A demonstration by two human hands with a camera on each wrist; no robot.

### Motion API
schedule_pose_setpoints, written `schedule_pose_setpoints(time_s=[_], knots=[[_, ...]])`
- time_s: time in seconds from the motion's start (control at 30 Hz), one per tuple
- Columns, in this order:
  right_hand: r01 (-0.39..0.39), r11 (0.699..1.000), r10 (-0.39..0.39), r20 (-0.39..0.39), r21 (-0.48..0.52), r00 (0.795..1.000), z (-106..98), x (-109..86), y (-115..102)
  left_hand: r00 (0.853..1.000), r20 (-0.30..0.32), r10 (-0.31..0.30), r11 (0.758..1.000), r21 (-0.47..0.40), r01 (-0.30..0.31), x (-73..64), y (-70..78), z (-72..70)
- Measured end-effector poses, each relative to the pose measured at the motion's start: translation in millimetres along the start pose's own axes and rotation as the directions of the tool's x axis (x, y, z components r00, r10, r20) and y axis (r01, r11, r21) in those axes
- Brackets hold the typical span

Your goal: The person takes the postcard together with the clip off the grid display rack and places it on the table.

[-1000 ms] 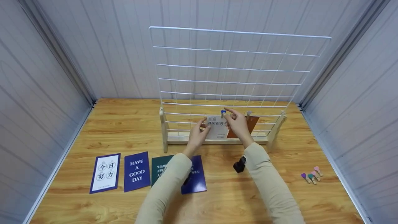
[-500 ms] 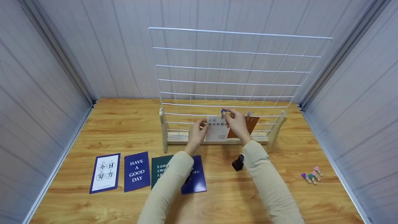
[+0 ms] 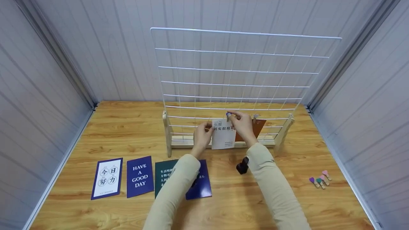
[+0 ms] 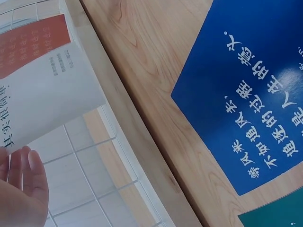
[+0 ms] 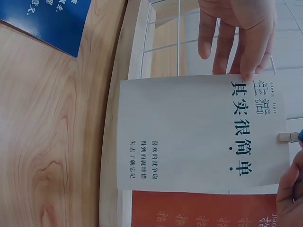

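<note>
My left hand [image 3: 202, 137] pinches the left edge of a white card [image 3: 223, 137] with printed characters, in front of the lower part of a white wire grid rack [image 3: 243, 85]. At the card's top edge sits a small wooden clothespin [image 5: 288, 137] with a blue heart. My right hand [image 3: 243, 125] pinches this clothespin between thumb and fingers. In the right wrist view, its jaws overlap the top edge of the card. An orange card [image 3: 259, 127] hangs just to the right, under a clothespin with a pale heart [image 3: 256, 116], partly hidden by my right hand.
On the table at front left lie a white card with a blue border [image 3: 107, 179], a blue card [image 3: 140, 176], a green card [image 3: 164, 172] and another blue card [image 3: 203, 185]. Several heart clothespins [image 3: 320, 180] lie at right. Wooden feet [image 3: 167, 134] hold up the rack.
The white card's lower edge has come down and forward, now in front of the rack's wooden base. My right hand has shifted slightly left with the blue clothespin.
</note>
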State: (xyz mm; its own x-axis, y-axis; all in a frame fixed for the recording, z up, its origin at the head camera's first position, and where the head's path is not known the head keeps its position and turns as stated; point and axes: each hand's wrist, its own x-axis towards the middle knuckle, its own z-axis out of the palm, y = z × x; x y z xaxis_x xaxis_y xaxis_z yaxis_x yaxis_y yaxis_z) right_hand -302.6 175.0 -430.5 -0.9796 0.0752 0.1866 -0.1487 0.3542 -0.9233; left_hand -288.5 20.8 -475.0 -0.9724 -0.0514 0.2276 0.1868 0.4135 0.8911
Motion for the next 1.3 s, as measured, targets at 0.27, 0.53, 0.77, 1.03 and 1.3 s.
schedule_pose_setpoints(time_s=[0.27,0.53,0.77,1.03,1.3], knots=[[0.02,0.999,-0.02,-0.002,-0.045,1.0,-2,-1.2,-2,1.0,0.006,-0.018,1.0,0.008,0.018,-0.5,2.3,-0.3],[0.11,0.992,-0.113,-0.047,-0.06,0.992,-5,0.0,-2,0.999,0.024,-0.028,0.999,0.023,0.027,-1.2,3.0,-2.4],[0.14,0.989,-0.142,-0.045,-0.039,0.989,-7,2.1,-3,0.999,0.037,-0.025,1.0,0.016,0.024,-2.8,4.0,-5.9],[0.136,0.99,-0.136,-0.008,-0.034,0.991,-10,-1.8,-7,0.999,0.048,0.018,1.0,-0.012,-0.017,-6.5,0.5,-8.9],[0.113,0.993,-0.112,0.041,-0.027,0.993,-17,-4.4,-6,0.997,0.066,0.033,0.999,-0.027,-0.031,-12.4,-3.1,-13.0]])
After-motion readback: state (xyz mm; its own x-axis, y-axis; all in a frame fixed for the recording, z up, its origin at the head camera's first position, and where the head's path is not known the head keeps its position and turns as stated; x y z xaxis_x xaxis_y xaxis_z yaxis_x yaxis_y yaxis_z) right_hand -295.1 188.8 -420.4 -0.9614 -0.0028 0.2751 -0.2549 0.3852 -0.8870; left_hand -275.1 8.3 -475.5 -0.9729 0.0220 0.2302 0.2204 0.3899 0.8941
